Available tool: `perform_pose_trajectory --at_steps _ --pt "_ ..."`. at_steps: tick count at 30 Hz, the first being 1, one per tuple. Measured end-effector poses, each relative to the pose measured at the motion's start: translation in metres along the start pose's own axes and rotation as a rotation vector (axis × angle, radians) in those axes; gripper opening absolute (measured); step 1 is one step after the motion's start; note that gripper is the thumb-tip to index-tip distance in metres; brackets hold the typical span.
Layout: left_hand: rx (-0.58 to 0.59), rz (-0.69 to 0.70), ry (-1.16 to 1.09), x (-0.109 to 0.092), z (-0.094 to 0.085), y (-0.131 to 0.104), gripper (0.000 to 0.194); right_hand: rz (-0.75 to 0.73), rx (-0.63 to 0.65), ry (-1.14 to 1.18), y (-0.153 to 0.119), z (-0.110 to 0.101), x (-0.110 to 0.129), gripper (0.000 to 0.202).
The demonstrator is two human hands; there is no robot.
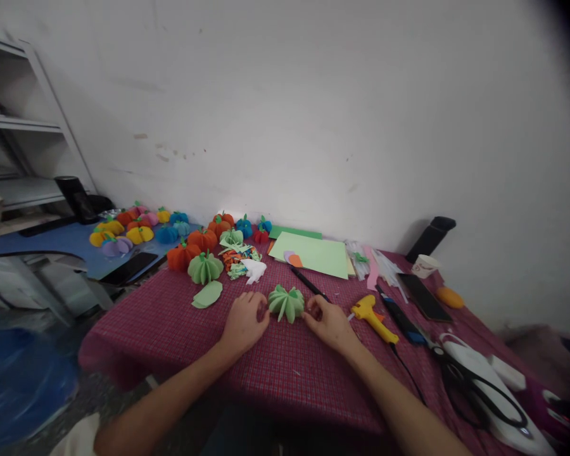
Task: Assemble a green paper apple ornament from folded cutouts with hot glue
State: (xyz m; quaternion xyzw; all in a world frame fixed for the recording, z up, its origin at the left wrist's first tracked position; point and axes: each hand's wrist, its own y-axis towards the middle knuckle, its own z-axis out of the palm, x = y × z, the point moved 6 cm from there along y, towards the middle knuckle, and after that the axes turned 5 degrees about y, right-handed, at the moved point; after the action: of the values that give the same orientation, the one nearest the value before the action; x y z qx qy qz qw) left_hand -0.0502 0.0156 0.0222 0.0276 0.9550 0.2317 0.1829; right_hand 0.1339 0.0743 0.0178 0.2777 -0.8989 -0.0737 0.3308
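A light green paper pumpkin with fanned folds and darker green pieces on top sits on the table in front of me. My left hand is curled against its left side, fingertips at the paper edges. From the other side, the thumb and fingers of my right hand close in on its right folds. Left of my left hand lie light green paper cutouts, with another green paper pumpkin behind them. A yellow glue gun rests just right of my right hand. Behind the pumpkin lies a black pen.
Finished orange paper pumpkins and several in other colours line the left. Green paper sheets lie against the wall. On the right are a utility knife, a phone, scissors and a paper cup.
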Motion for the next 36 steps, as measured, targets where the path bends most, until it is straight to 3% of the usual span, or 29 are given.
perform_pose_trajectory --at_steps 3,7,10,14,17,21,24,29,36 --pt "-0.032 0.012 -0.02 -0.004 -0.003 -0.005 0.005 -0.038 -0.031 0.013 -0.005 -0.003 0.01 0.021" --pt "-0.078 -0.102 -0.066 0.019 0.0 0.004 0.01 0.001 -0.128 0.062 -0.003 -0.008 0.003 0.019" --pt "-0.013 -0.079 -0.127 0.038 0.008 0.02 0.018 0.019 -0.166 0.135 0.006 -0.009 -0.014 0.019" --pt "0.094 0.02 -0.178 0.05 0.017 0.05 0.021 0.03 -0.103 0.221 0.017 0.001 -0.028 0.021" --pt "0.214 0.109 -0.229 0.046 0.028 0.077 0.023 0.035 -0.085 0.243 0.018 0.003 -0.025 0.023" --pt "0.383 0.223 -0.297 0.035 0.04 0.098 0.028 0.06 -0.156 0.239 0.009 -0.01 -0.014 0.019" --pt "0.457 0.267 -0.342 0.032 0.045 0.099 0.032 0.046 -0.157 0.172 0.002 -0.015 0.0 0.015" --pt "0.526 0.275 -0.41 0.035 0.056 0.091 0.033 -0.027 -0.055 0.036 -0.01 0.0 0.027 0.021" --pt "0.591 0.32 -0.515 0.026 0.063 0.092 0.024 0.014 -0.037 -0.227 -0.006 0.018 0.028 0.022"
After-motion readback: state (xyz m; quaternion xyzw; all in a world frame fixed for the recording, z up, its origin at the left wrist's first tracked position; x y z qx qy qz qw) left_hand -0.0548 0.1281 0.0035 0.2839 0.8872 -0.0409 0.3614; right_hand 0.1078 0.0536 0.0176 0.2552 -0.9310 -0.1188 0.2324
